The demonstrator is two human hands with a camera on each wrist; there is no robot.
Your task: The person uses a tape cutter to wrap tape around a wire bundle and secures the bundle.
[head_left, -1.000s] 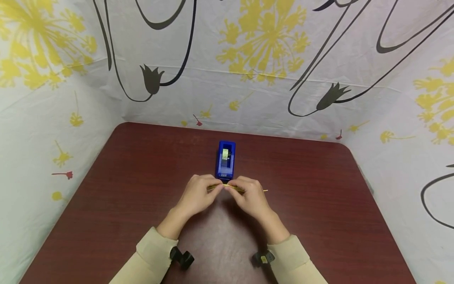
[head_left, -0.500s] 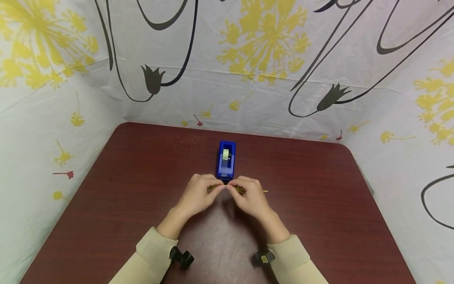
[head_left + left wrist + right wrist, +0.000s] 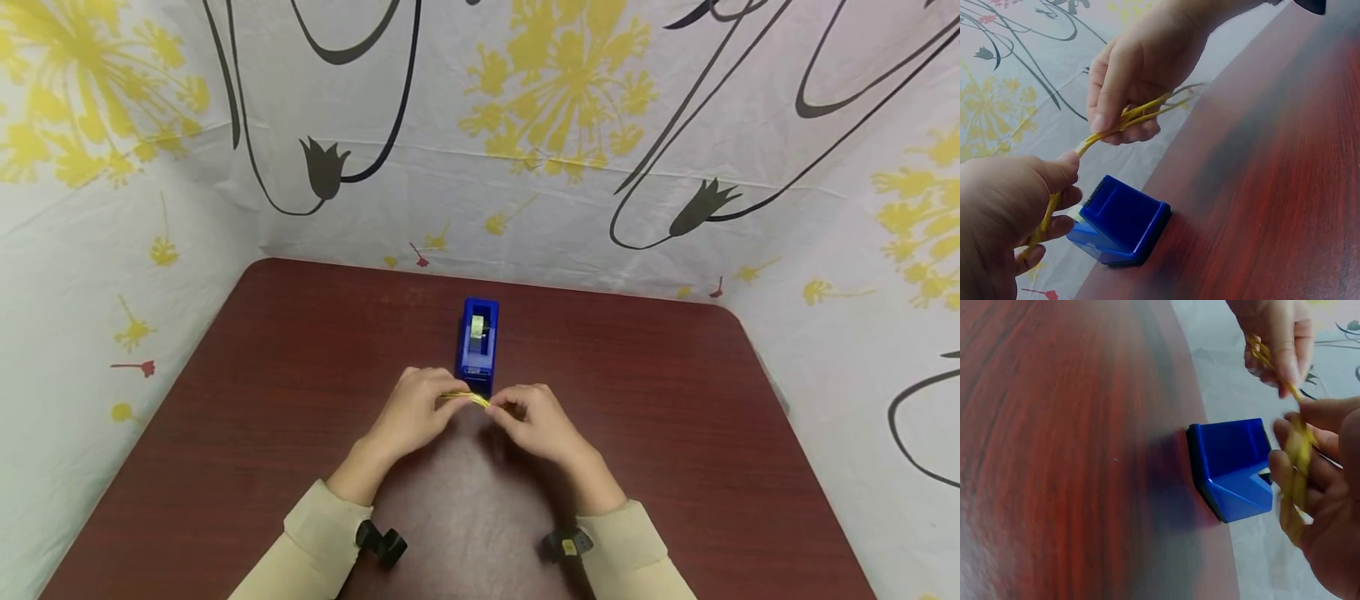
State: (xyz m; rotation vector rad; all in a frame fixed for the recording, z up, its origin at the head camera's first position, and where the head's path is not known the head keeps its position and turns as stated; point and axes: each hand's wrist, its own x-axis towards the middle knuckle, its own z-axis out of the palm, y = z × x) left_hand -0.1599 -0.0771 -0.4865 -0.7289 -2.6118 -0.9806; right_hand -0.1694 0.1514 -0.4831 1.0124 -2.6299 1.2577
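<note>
A bundle of thin yellow cord [image 3: 478,399] is stretched between both hands, just in front of the blue tape dispenser [image 3: 478,346]. My left hand [image 3: 417,414] pinches one part of it between thumb and fingers. Slightly nearer to me, the right hand [image 3: 542,425] pinches the other part. In the left wrist view the cord [image 3: 1087,142] runs from one thumb to the other, and loose strands stick out beyond the right fingers. Blurred yellow loops [image 3: 1299,453] lie along the right fingers in the right wrist view. Parts of the bundle are hidden inside both hands.
The dispenser holds a roll of tape [image 3: 477,327], and its toothed cutter faces me. Under everything is a dark red wooden table [image 3: 337,333]. A patterned white cloth [image 3: 420,200] hangs behind and at both sides.
My right hand has shifted a little right and towards me, widening the gap between the hands. More yellow cord shows there, and the end right of the right hand is no longer visible.
</note>
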